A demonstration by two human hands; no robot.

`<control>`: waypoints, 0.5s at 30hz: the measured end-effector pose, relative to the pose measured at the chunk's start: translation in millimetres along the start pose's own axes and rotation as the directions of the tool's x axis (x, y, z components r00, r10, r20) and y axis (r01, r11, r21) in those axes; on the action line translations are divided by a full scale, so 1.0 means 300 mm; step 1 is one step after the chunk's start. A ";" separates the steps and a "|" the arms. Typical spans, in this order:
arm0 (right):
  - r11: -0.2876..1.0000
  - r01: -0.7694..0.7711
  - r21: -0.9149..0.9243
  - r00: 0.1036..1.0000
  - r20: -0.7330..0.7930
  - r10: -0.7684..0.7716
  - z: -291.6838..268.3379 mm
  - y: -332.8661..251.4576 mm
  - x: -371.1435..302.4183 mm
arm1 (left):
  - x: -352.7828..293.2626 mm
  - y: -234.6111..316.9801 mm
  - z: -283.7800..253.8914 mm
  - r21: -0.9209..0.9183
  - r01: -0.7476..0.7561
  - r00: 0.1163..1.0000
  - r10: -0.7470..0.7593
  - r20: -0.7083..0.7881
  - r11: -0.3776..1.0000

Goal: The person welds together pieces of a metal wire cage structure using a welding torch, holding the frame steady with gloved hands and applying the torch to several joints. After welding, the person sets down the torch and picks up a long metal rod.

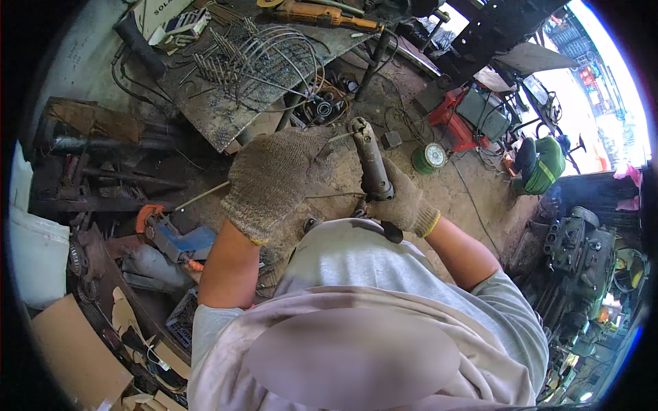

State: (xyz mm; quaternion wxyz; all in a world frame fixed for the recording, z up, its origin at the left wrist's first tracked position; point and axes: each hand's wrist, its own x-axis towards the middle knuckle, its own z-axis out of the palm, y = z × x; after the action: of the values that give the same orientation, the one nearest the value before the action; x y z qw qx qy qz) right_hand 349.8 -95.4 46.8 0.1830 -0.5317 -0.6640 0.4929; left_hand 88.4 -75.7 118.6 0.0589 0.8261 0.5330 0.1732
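Note:
Both my hands wear grey knit work gloves, held out in front of my body. My right hand (406,200) is wrapped round the lower end of a dark metal cylinder (372,161), which stands tilted with its top away from me. The cylinder has holes near its upper end and a collar low down. My left hand (274,179) is closed on a thin pale rod (202,196). One end of the rod sticks out to the left, and the other points at the cylinder's upper part. Whether its tip touches the cylinder I cannot tell.
A metal table (226,123) at far left bears bent wire hoops (284,55) and an orange angle grinder (329,12). On the floor stand a green round tin (429,157) and a red frame (452,123). A person in green (545,164) crouches right; machinery (582,253) stands nearer.

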 end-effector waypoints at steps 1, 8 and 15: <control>1.000 0.001 0.001 1.000 0.001 -0.001 0.002 0.000 -0.001 | -0.003 -0.003 0.004 0.001 0.000 1.000 0.000 0.000 1.000; 0.996 -0.070 -0.051 0.997 0.008 0.071 -0.004 -0.030 -0.017 | 0.004 0.011 0.009 -0.130 -0.011 1.000 0.008 -0.026 0.991; 0.996 0.010 0.093 1.000 0.015 -0.011 0.009 0.007 -0.007 | -0.007 0.023 0.003 -0.120 0.013 1.000 -0.015 -0.018 0.993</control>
State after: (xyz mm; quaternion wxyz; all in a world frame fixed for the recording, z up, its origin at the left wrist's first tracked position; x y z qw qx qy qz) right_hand 349.6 -98.7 44.6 0.2051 -0.5154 -0.6444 0.5263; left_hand 93.9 -80.3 119.3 0.1044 0.8156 0.5280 0.2124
